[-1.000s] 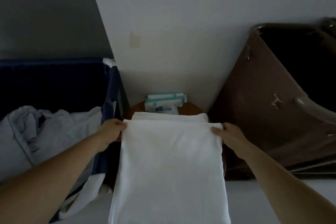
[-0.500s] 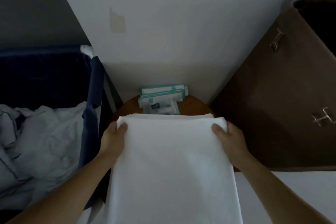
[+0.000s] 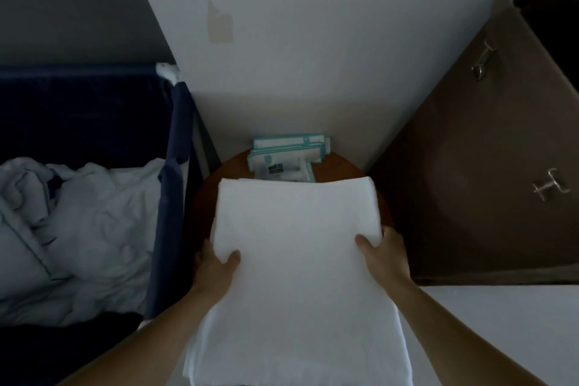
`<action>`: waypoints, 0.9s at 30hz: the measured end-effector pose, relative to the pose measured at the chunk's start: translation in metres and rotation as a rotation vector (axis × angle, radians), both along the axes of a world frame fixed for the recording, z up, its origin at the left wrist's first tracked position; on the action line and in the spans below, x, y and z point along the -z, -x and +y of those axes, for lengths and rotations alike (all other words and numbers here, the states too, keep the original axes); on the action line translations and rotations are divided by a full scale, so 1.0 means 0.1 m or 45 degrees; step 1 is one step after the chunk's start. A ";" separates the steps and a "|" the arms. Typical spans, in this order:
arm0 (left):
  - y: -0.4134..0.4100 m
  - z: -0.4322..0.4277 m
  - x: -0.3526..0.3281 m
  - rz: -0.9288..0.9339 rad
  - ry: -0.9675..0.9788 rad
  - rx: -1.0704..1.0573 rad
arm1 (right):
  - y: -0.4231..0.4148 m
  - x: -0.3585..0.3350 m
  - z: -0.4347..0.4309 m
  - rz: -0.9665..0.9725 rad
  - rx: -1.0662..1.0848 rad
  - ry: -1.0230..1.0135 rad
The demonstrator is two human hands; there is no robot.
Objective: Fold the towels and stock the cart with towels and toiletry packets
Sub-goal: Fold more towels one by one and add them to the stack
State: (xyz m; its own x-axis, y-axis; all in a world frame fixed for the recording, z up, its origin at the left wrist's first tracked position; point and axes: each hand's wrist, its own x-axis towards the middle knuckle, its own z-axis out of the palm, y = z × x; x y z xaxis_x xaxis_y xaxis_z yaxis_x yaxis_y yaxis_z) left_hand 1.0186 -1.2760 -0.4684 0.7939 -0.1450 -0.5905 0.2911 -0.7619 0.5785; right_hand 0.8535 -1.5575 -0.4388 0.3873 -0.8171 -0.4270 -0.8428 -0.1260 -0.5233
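Soft, light, floppy: folded white cloth towel [image 3: 294, 229] on round brown wooden bench [image 3: 340, 164]. Your left grip [image 3: 216, 268] and right grip [image 3: 387, 257] pinch its side edges, thumbs on top; support underneath.

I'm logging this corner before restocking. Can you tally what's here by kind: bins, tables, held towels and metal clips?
Bins: 2, blue hamper and brown bin
Round table: 1
White towel, gripped by left hand and right hand: 1
Metal clips: 2, upper clip and lower clip
Total: 6, plus a stack of teal packets too unclear to count
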 end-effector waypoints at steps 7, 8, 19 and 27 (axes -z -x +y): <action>0.55 0.40 0.05 0.022 -0.188 0.012 | 0.79 0.01 0.53 0.183 0.002 -0.097; 0.57 0.44 0.03 0.017 -0.232 0.048 | 0.87 -0.02 0.60 0.197 0.007 -0.094; 0.92 0.88 -0.04 0.135 -0.237 0.199 | 1.22 -0.14 0.97 0.235 0.184 -0.163; 0.76 0.87 -0.27 0.226 0.029 -0.061 | 1.13 -0.14 0.81 -0.064 0.208 -0.017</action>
State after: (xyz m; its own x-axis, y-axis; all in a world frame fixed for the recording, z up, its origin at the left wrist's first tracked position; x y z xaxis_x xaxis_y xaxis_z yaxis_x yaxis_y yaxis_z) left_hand 0.9430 -1.1894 -0.4410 0.6841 -0.1246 -0.7187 0.4255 -0.7321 0.5320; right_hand 0.7409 -1.4769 -0.4247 0.2710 -0.8653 -0.4216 -0.8242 0.0176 -0.5660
